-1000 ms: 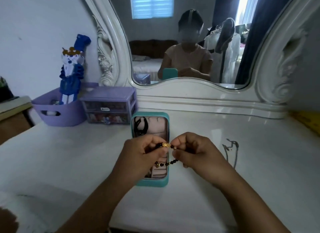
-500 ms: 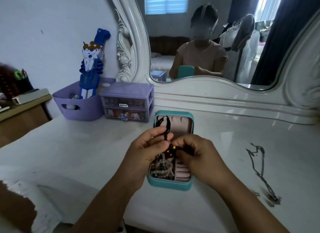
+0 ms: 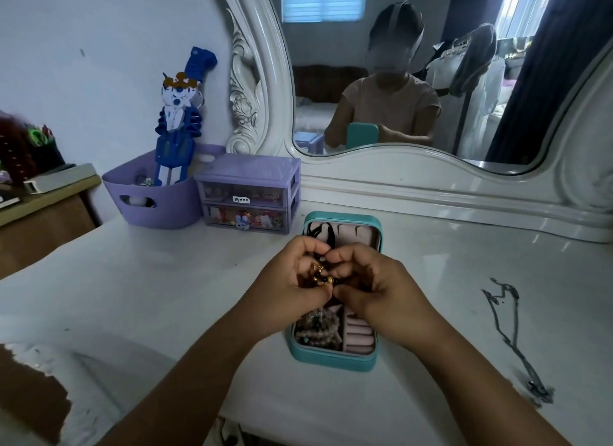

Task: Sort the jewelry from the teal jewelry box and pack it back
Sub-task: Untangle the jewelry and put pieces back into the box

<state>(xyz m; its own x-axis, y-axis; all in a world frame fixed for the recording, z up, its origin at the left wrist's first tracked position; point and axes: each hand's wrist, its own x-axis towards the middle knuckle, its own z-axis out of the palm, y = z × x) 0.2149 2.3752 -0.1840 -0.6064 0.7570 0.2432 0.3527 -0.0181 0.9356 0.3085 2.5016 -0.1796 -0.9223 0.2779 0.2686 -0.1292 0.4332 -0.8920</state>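
- A bead bracelet with dark and gold beads is held bunched between the two hands, directly above the open teal jewelry box.
- A second ago the same bracelet was stretched out as a loop between the fingertips; it is now gathered into a small cluster, so it appears to be made ready for setting down, not for inspection.
- The left hand is curled round the bracelet, with gold beads showing against its fingers.
- The right hand is likewise closed on the bracelet, its thumb and forefinger pinching the near end of the strand.
- Inside the box, pale bead bracelets lie in the near left compartment, beside the pink ring rolls; a black cord is seen against the raised lid.
- A thin chain necklace lies apart on the white dressing table, well to the right of the box.
- The sorting is judged to be partway along: one piece is out on the table, one is in hand, and several are not yet taken from the box.
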